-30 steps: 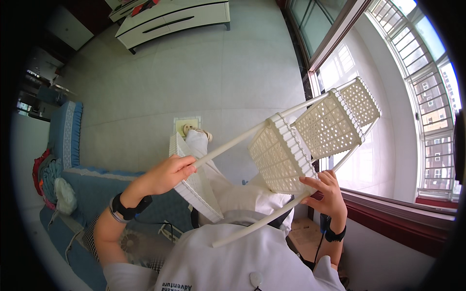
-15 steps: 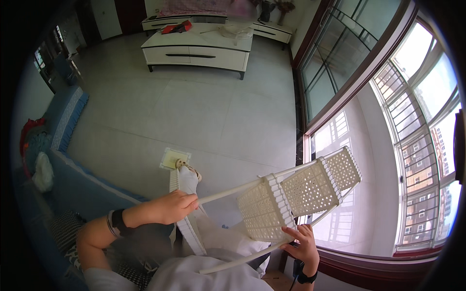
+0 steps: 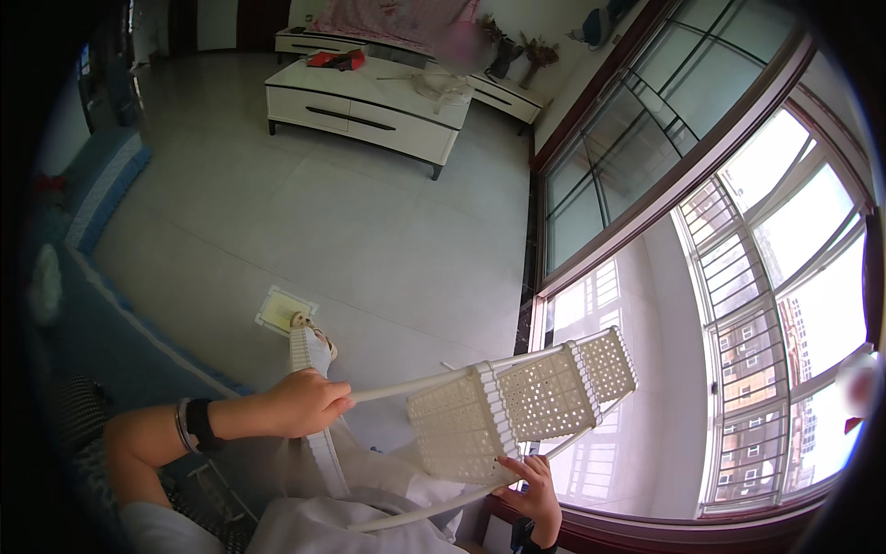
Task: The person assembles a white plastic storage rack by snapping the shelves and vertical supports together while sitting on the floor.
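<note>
A cream plastic tiered rack (image 3: 452,429) with perforated basket shelves and long side poles lies tilted across my lap, its far end toward the right. My left hand (image 3: 309,403) is closed round the end of its upper pole. At the nearer side, my right hand (image 3: 531,489) pinches the rack by the lower pole and shelf corner, fingers over the rim and thumb beneath. The lower pole's near end rests against my clothing. Beside my leg and under my left arm stands a white ribbed-edge piece (image 3: 325,462), partly hidden by that arm.
A yellow square piece with a white frame (image 3: 284,310) lies on the floor by my foot. At the left is a blue-covered sofa (image 3: 120,342). A white low table (image 3: 369,106) stands farther off. Sliding glass doors (image 3: 637,138) and a barred window (image 3: 757,342) line the right.
The view has turned to the right, so the room appears shifted and tilted. Both hands keep their places on the rack, which holds nearly the same pose.
</note>
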Demonstrator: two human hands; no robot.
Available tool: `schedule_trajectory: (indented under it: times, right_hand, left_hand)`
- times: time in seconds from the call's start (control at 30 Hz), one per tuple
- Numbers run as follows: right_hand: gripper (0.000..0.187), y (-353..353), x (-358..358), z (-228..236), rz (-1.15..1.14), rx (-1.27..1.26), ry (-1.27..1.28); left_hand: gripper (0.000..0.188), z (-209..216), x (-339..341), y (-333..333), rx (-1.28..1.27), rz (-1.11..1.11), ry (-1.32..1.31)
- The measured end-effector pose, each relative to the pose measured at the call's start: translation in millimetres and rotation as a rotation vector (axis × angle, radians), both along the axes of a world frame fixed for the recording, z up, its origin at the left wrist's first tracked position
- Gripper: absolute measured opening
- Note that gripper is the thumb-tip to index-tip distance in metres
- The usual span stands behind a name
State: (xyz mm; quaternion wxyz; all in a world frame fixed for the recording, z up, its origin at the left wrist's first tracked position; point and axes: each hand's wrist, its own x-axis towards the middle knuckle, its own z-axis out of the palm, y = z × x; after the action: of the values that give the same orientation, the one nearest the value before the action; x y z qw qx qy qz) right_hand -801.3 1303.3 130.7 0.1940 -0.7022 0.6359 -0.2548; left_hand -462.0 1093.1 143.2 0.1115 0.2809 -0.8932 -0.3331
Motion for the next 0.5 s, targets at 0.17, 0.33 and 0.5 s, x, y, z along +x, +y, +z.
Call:
schedule_trajectory:
  times: [0.17, 0.33, 0.5]
  right_hand:
    - [0.058, -3, 0, -3, 0.012, 0.036, 0.003]
    - [0.056, -8, 1, 8, 0.023, 0.027, 0.01]
    - [0.057, -5, 3, 9, 0.002, 0.023, 0.018]
  left_hand:
    - [0.027, 11, 2, 0, 0.198, 0.055, -0.063]
    - [0.026, 12, -1, -4, 0.251, 0.059, -0.084]
    - [0.017, 6, 2, 3, -0.128, -0.018, -0.028]
